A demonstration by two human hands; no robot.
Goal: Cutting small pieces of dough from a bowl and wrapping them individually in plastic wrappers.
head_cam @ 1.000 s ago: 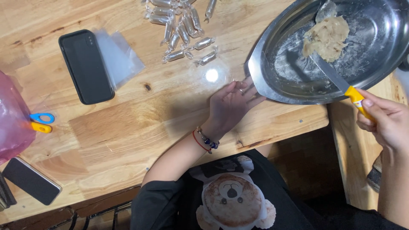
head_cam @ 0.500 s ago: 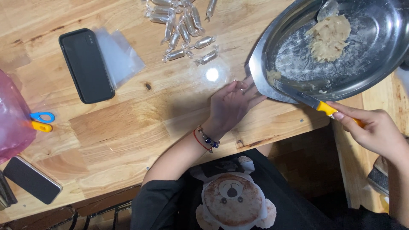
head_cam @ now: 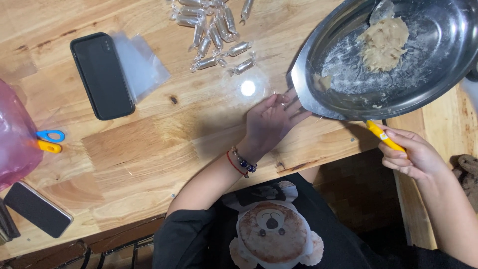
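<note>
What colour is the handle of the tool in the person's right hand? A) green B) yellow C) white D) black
B: the right hand grips a tool with a yellow handle that pokes out from under the rim of the tilted metal pan, while the left hand steadies the pan's near edge.

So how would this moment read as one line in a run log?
left hand: steadies tilted steel bowl rim | right hand: grips yellow-handled tool, blade under bowl edge | dough lump inside | wrapped candies on table
</note>
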